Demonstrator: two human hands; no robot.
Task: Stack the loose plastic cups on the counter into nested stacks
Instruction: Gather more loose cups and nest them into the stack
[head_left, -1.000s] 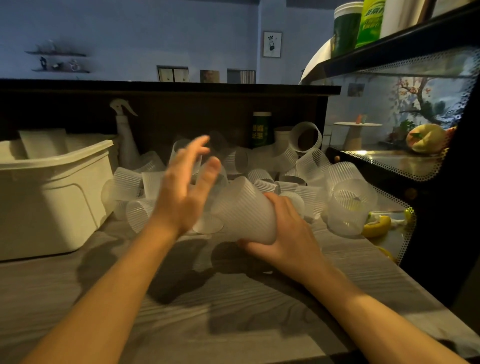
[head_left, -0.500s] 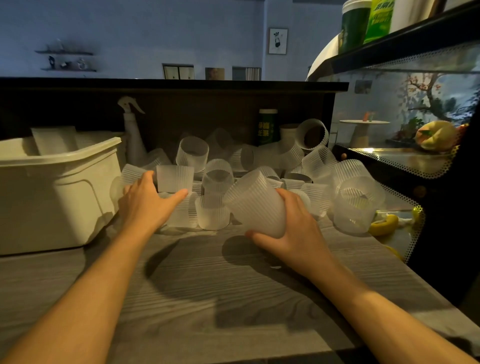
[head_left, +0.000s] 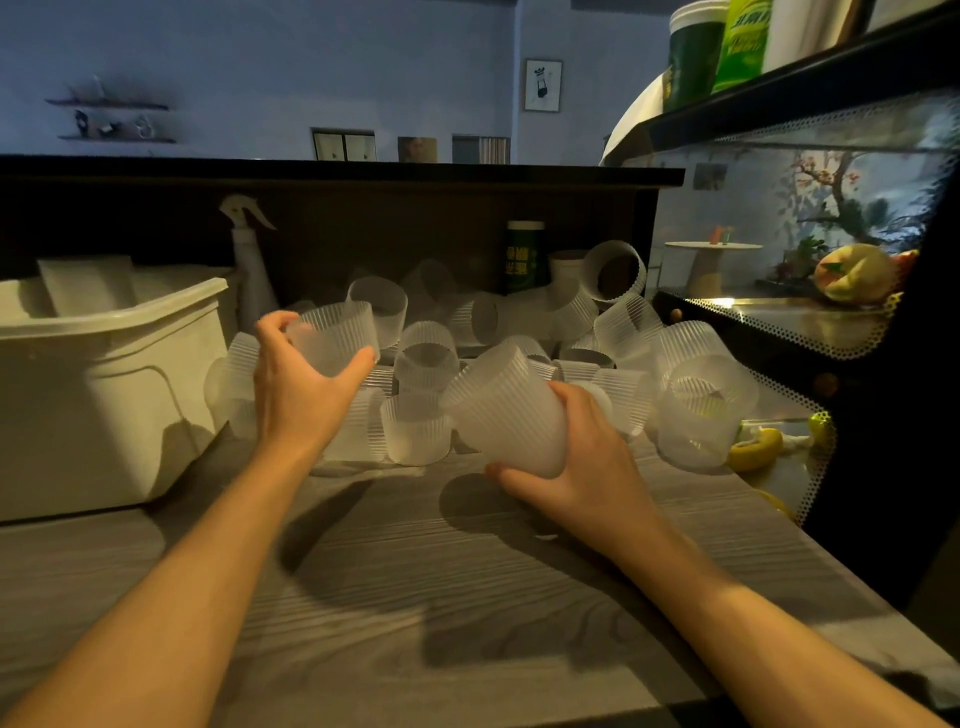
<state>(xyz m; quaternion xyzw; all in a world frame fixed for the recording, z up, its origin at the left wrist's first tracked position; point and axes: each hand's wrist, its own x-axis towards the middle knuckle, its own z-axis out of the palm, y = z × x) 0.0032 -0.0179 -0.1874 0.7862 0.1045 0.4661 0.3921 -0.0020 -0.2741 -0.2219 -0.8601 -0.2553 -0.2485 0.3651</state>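
Two hands held cups above the counter (head_left: 467, 571): the left hand (head_left: 298, 387) pinched one cup (head_left: 335, 335), the right hand (head_left: 587, 462) gripped a tilted stack (head_left: 506, 410) before the pile (head_left: 571, 332).

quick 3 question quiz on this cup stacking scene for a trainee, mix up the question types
1. True or false: the left hand holds a ribbed cup lifted off the pile.
2. The right hand grips: A) the spray bottle B) a tilted cup stack C) the white bin
3. Fill in: the loose cups lie on the wood-grain ____.

Key: 1 true; 2 B; 3 counter
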